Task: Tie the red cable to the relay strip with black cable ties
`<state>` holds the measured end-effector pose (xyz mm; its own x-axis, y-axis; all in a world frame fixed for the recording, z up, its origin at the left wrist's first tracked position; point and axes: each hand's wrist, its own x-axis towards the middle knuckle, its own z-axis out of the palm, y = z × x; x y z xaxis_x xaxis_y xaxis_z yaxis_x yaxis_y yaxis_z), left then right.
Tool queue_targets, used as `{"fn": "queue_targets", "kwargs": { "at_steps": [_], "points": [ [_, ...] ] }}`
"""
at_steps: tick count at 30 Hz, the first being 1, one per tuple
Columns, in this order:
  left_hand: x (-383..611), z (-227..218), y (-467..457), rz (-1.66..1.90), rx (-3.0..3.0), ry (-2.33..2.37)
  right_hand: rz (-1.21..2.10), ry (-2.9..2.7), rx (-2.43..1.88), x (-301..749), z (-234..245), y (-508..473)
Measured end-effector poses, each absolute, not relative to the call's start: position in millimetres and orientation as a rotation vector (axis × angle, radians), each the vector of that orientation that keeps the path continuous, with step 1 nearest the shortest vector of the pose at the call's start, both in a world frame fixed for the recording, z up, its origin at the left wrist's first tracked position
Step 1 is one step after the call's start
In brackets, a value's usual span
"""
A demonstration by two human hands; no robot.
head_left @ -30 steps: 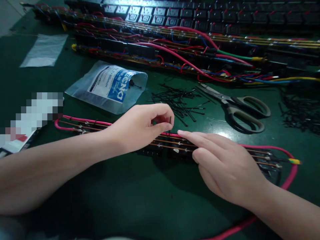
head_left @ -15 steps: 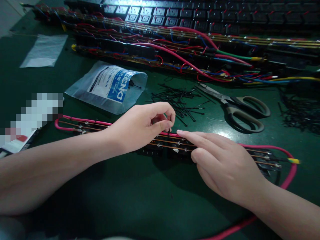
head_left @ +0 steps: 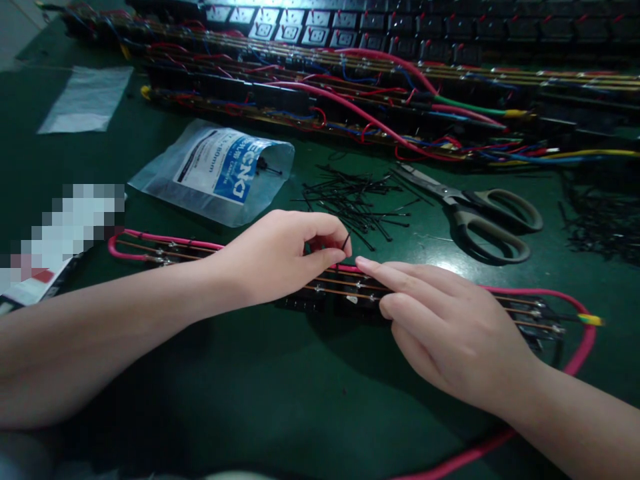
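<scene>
A long black socket strip [head_left: 350,297] with copper bars and a pink wire [head_left: 575,303] lies across the green table in front of me. My left hand [head_left: 280,257] is closed above its middle, pinching a thin black cable tie [head_left: 346,241] between thumb and forefinger. My right hand [head_left: 445,327] rests on the strip just to the right, forefinger stretched out and pressing on the pink wire, its tip almost touching my left thumb. The other right fingers are curled under.
A heap of black cable ties [head_left: 357,200] lies behind my hands, with grey-handled scissors [head_left: 480,213] to its right. A clear bag with a blue label [head_left: 220,173] sits at left. Several wired socket strips [head_left: 350,93] fill the back. More ties [head_left: 600,220] lie at far right.
My left hand has tilted the cable tie from upright to slanting and drawn it slightly up. My right forefinger stays on the wire. The view shifted slightly.
</scene>
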<state>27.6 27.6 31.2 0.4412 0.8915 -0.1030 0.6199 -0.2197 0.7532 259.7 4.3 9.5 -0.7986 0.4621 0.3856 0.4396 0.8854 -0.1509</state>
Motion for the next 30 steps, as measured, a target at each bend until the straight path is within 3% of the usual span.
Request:
{"fn": "queue_targets", "kwargs": {
  "at_steps": [30],
  "points": [
    [25.8,28.8,29.1,0.567,1.890,1.249,0.074,-2.633,-0.641,259.4,11.1,4.3]
  ]
}}
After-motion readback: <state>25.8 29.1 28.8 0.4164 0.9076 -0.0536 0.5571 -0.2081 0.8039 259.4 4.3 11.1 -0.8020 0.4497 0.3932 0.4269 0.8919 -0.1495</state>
